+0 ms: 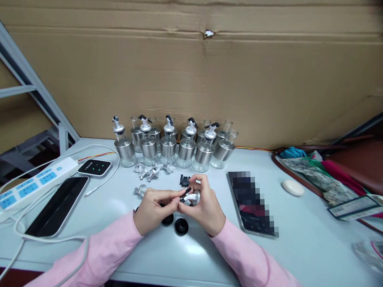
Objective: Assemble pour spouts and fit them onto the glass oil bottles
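My right hand (209, 207) is closed around a silver-and-white pour spout (193, 197), its thumb and fingers gripping the base. From the other side, my left hand (154, 209) pinches a small black flip cap (186, 193) at the spout's tip; whether the two are joined is hard to tell. Just beyond my hands lies a small pile of black flip caps (184, 180). Loose pour spouts (153, 173) lie behind my left hand, with another spout (139, 190) closer in. Black round stoppers (181, 226) rest below my hands, some partly hidden.
Glass bottles with steel sleeves (187, 150) stand along the cardboard wall (145, 78), several topped with spouts. A power strip (32, 186), a phone (58, 206), a small black device (94, 167) and white cables are at left. Another dark phone (248, 204) and a white oval object (292, 187) lie right.
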{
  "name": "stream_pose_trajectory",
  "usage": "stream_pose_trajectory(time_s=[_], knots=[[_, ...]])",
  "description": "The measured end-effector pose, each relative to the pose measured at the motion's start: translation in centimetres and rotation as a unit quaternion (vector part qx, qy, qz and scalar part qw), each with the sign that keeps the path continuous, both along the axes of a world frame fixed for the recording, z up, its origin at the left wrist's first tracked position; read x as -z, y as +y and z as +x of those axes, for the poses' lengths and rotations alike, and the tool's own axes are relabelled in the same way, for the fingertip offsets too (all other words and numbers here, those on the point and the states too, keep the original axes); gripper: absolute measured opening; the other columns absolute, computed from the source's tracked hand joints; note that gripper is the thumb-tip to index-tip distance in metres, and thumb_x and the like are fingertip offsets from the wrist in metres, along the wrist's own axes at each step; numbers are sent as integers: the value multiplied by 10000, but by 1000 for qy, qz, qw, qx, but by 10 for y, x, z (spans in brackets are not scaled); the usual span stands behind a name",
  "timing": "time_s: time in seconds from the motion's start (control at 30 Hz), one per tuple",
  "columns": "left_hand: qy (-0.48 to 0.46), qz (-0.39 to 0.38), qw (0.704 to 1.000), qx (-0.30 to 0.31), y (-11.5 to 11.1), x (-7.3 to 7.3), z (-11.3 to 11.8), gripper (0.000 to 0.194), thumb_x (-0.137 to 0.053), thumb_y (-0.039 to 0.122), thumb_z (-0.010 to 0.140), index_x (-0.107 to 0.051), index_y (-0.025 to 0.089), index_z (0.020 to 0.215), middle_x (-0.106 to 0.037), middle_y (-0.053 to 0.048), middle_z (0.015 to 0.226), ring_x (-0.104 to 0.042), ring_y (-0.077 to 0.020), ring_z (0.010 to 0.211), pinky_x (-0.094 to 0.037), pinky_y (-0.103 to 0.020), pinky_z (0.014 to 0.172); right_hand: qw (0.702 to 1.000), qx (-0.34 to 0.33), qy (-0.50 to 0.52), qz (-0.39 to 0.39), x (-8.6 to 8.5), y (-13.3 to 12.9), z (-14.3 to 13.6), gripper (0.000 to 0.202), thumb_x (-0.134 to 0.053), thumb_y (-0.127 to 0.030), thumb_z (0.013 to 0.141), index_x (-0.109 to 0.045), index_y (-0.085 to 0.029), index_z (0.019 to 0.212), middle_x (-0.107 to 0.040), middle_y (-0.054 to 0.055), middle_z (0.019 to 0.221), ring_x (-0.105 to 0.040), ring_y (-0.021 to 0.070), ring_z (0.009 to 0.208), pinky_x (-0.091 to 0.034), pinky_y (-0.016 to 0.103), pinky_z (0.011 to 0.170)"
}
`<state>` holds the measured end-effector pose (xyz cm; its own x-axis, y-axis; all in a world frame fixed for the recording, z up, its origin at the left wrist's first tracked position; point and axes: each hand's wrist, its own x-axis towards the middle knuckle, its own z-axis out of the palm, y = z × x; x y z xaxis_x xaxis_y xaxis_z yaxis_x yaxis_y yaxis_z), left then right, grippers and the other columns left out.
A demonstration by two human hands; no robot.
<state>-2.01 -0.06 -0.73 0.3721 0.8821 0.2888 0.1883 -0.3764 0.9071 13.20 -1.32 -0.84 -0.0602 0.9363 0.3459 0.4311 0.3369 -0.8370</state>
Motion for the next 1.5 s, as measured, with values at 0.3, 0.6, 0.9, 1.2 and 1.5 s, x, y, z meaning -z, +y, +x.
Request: stream_pose_trajectory(time_s=[0.3, 0.6, 0.9, 1.2, 1.5], knots=[[-51, -62, 997, -15, -1, 4, 3, 266, -580, 247, 762, -702, 114, 956, -733, -73, 813, -678, -158, 652, -559, -204, 593, 1000, 18, 7, 24, 0, -1, -2, 466, -626, -250, 653, -298, -225, 983, -447, -76, 652, -515, 104, 532, -412, 202, 498], [-35, -78, 993, 83, 4, -1, -3, 303, -578, 300, 784, -693, 101, 981, -720, -66, 641, -667, -149, 532, -545, -203, 533, 998, -33, -34, 30, 1, -1, 5, 319, -605, -244, 645, -355, -223, 843, -508, -52, 649, -518, 105, 538, -425, 208, 501], [29, 63, 995, 73, 6, -8, -8, 305, -505, 233, 830, -639, 134, 1086, -731, -69, 864, -678, -128, 644, -517, -178, 577, 990, 64, -64, 104, -19, 0, 9, 245, -624, -266, 661, -417, -217, 782, -510, -35, 642, -522, 117, 529, -446, 229, 509], [142, 353, 924, -46, 14, 3, -15, 267, -460, 126, 829, -646, 158, 1018, -725, -42, 736, -663, -136, 626, -503, -230, 625, 901, 279, -312, 117, -63, 67, 96, 552, -624, -246, 642, -498, -164, 1173, -480, 190, 1264, -569, 324, 995, -458, 438, 768], [140, 383, 912, -46, 15, 5, -12, 238, -449, 125, 840, -634, 147, 989, -699, -25, 692, -642, -135, 598, -487, -244, 586, 889, 305, -321, 112, -54, 73, 104, 261, -616, -315, 639, -572, -169, 850, -622, 94, 832, -599, 261, 768, -445, 348, 671]])
